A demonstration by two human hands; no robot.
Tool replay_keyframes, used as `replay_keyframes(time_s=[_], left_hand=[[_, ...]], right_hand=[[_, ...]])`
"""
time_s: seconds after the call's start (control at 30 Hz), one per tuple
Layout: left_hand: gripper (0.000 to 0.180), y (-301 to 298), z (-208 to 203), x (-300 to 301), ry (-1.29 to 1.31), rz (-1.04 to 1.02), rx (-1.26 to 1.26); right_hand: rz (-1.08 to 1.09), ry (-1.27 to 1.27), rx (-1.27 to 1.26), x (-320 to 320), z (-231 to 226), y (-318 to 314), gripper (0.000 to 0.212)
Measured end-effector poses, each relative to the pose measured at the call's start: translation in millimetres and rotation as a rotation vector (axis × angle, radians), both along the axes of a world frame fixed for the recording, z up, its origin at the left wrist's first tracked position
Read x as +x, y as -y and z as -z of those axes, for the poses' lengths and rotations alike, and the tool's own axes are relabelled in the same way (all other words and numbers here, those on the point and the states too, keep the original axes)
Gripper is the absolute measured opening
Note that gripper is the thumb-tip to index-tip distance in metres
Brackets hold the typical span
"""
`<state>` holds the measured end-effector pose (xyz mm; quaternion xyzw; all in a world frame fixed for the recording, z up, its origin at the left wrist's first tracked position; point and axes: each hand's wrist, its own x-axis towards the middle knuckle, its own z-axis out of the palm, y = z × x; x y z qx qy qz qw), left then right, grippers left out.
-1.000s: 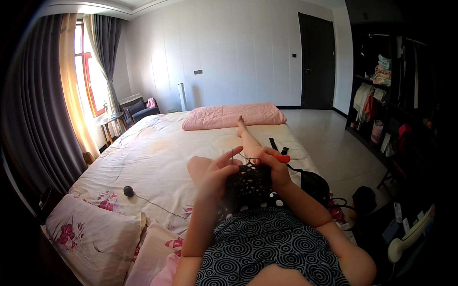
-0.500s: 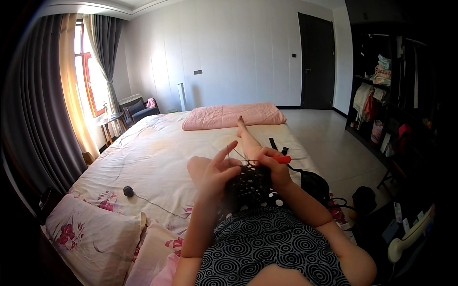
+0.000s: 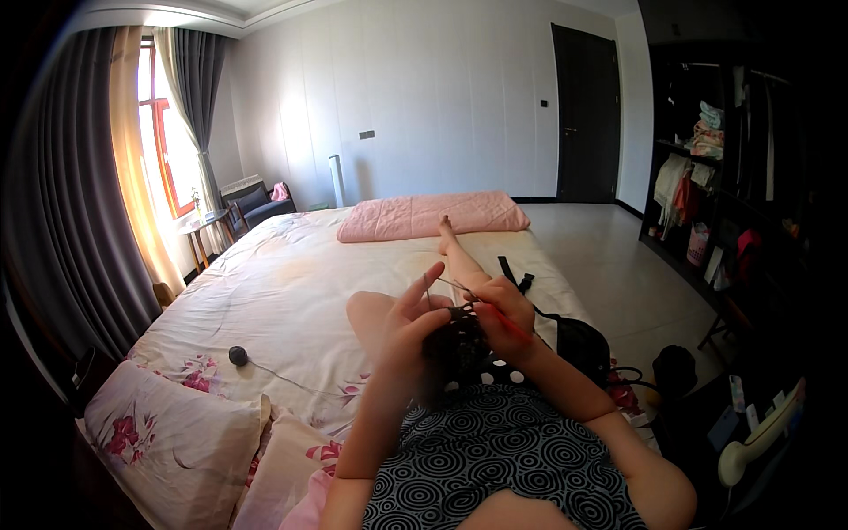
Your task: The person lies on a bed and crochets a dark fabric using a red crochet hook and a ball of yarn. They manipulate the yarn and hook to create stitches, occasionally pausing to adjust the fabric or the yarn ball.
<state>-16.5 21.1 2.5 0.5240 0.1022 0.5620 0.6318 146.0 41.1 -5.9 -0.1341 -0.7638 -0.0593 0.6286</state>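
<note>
Head view: low in the centre of the frame, a black-and-white patterned garment [image 3: 495, 459] is seen on the person's lap. Just above it, a dark crocheted piece [image 3: 459, 353] is held between both hands. The left hand [image 3: 411, 322] is closed loosely on the piece's left side, with the index finger raised and a thin strand of yarn [image 3: 300, 382] carried over it. The right hand [image 3: 505, 314] is closed around a red-handled crochet hook [image 3: 499, 320], whose tip is set against the top of the piece. To the lower left, two floral pillows [image 3: 168, 442] are seen on the bed [image 3: 265, 291]. Left of centre, a dark yarn ball [image 3: 238, 355] lies on the sheet, well apart from the hands. Farther up, a pink folded quilt [image 3: 433, 215] lies across the bed's far end. At the upper right, a dark door [image 3: 587, 115] is shut.
</note>
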Motion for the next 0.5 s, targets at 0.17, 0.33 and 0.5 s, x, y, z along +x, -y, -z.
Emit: replay_keyframes(time_s=[0.17,0.33,0.5], left_hand=[[0.06,-8,4,-5,0.08,0.167,-0.04],[0.058,-7,4,-7,0.095,0.18,-0.025],[0.057,-2,1,-5,0.039,0.126,-0.017]], right_hand=[[-0.273,-0.01,-0.232,10,-2,1,0.015],[-0.376,0.06,-0.353,17,-6,2,0.018],[-0.393,0.116,-0.364,21,-13,8,0.018]])
